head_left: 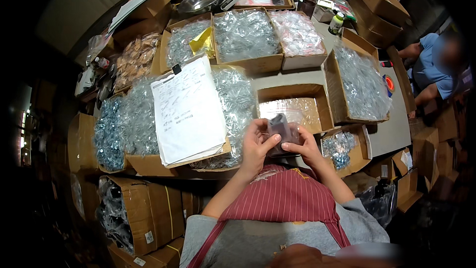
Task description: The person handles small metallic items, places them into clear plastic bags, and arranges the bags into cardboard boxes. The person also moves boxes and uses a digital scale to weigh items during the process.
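Cardboard boxes crowd a grey surface (391, 134) in a dim storeroom, most of them filled with clear packets of small parts.

Both hands meet just above the person's striped red apron (285, 196), and together they hold a small dark bag (280, 130) between them. The left hand (257, 145) grips the bag's left edge, thumb laid across its front. The right hand (303, 146) closes on the right edge, fingertips pressed to the lower part of the bag. What the bag contains cannot be made out.

Just behind the bag stands an open box (297, 100) lined with clear plastic film. To the right of the right hand a smaller box (347, 149) holds packets of bluish metal pieces. Left of the left hand a stack of white paper sheets (187, 111), held by a black clip at the top corner, lies tilted over heaps of clear packets (235, 97).

Farther back, a row of boxes holds more packets: silvery ones in the middle box (245, 34), pinkish-white ones in the box (297, 34) beside it. A tall box (359, 82) on the right is full of clear packets as well. A metal bowl (201, 0) sits at the far edge.

At the far right another person in a blue shirt (429, 67) sits by the surface.
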### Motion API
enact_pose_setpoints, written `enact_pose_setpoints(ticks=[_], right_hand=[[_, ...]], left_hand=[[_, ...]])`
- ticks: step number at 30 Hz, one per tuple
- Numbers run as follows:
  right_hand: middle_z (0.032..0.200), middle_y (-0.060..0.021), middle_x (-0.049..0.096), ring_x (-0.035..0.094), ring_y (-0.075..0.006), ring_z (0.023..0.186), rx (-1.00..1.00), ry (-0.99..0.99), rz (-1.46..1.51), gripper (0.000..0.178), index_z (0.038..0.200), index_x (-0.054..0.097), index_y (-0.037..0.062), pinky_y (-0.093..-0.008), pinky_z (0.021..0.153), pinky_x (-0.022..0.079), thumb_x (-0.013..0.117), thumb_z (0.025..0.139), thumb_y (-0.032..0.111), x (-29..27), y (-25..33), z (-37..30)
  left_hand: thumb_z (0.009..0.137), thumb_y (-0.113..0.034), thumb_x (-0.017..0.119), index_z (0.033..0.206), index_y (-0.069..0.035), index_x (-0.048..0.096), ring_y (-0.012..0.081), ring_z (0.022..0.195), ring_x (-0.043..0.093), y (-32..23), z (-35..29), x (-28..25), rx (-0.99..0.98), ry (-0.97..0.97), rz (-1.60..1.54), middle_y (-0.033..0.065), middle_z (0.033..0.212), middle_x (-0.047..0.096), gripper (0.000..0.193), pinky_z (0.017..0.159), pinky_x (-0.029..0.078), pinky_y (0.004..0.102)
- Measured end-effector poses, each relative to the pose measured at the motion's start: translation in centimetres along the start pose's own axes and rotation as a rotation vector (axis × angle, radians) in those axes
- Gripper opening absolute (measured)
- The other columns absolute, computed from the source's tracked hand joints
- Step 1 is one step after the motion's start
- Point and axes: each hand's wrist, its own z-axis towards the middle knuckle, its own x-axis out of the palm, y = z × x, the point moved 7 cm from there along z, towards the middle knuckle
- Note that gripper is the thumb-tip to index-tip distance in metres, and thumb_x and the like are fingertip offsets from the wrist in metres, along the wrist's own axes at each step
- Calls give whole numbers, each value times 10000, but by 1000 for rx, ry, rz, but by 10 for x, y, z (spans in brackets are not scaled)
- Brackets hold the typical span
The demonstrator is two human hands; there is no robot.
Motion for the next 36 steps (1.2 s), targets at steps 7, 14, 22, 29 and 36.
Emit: enact_pose_setpoints(ticks=[7,14,22,29,36], right_hand=[[1167,-66,650,621,-149,1044,-88,-39,-11,509,1287,567,-3,-307,918,504,756,815,-14,-3,0,-3],[1105,-55,688,648,-151,1002,-199,-72,-132,373,1185,644,-9,-302,887,520,767,845,85,-16,-5,-6],[1147,-94,693,654,-175,1049,-345,-82,88,346,1187,650,-30,-320,904,528,740,891,126,10,24,-12],[1132,-91,692,654,-173,1037,-378,-83,87,278,1163,662,-34,-315,902,528,681,890,17,18,27,-12],[1124,-78,689,645,-159,1023,-406,-110,24,244,1133,676,-28,-307,888,521,675,892,13,19,27,-11]], left_hand=[[866,-48,699,1199,-6,519,136,1023,557,-19,-7,7,97,89,96,59,1108,568,381,926,438,292],[844,-1,657,1178,4,524,147,1027,559,-39,-17,20,151,152,179,67,1087,589,359,935,426,297],[836,35,611,1204,4,486,141,1040,554,-40,-27,28,123,168,112,82,1112,567,390,930,422,290],[832,9,634,1208,-4,471,141,1028,542,-38,-26,30,108,146,96,78,1098,550,411,922,418,295],[826,-31,647,1203,-3,470,147,1020,534,-38,-25,29,78,127,85,86,1092,546,417,923,412,299]])
